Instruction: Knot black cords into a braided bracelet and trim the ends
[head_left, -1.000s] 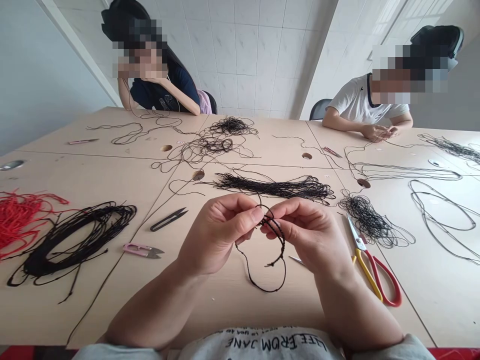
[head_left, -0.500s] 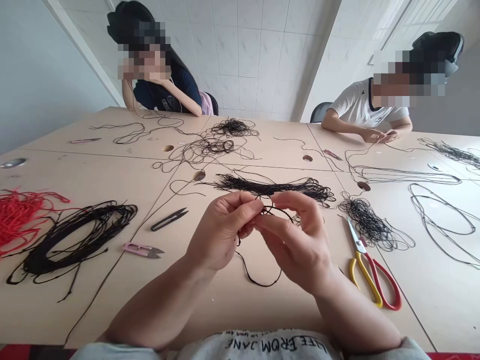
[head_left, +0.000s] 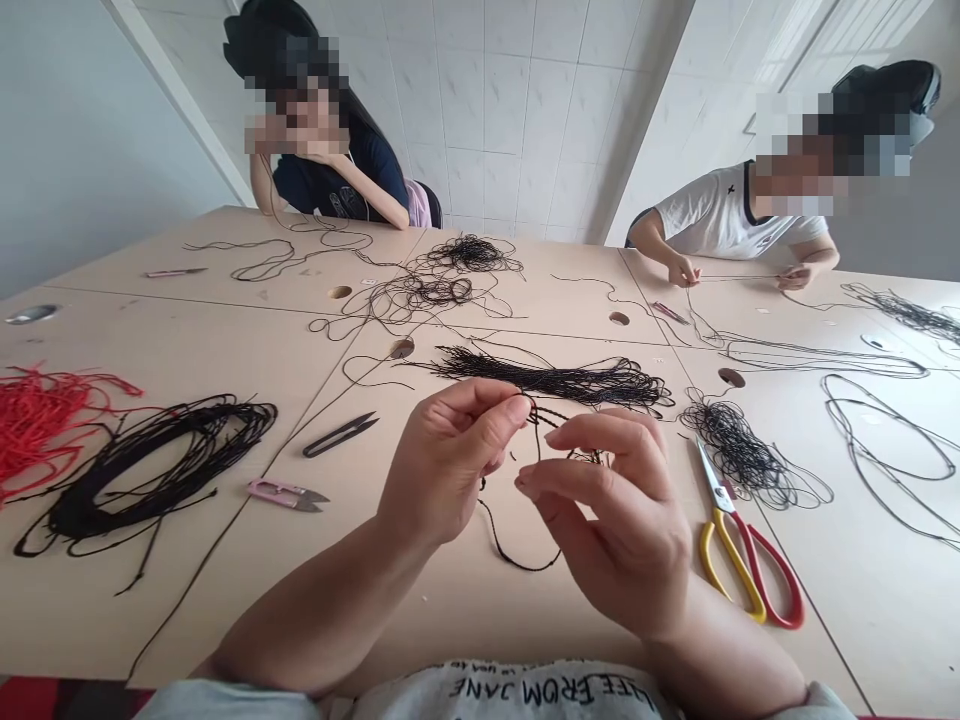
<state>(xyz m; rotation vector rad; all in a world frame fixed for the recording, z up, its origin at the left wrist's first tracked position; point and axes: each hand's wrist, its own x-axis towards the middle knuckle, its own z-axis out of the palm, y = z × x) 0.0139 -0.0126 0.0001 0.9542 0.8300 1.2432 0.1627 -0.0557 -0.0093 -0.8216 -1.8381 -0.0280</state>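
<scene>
My left hand [head_left: 454, 450] pinches a thin black cord [head_left: 536, 430] between thumb and forefinger, where a small loop shows at the fingertips. A short strand runs down from there to my right hand [head_left: 619, 510], whose thumb and forefinger are closed on it while the other fingers curl loosely above. Below my hands, a slack loop of this cord [head_left: 517, 565] hangs over the table. Just behind my fingertips lies a bundle of black braided cords [head_left: 555, 378]. Part of the cord is hidden by my right fingers.
Scissors with yellow and red handles [head_left: 739, 545] lie at my right, beside a tangled black cord pile [head_left: 739, 450]. At left are pink thread snips [head_left: 289, 494], black snips [head_left: 337, 436], a black cord coil [head_left: 82, 515] and red cords [head_left: 34, 425]. Two people sit opposite.
My right hand has drawn away from my left, down and to the right, opening a gap with a strand across it. The person at right has spread their hands apart.
</scene>
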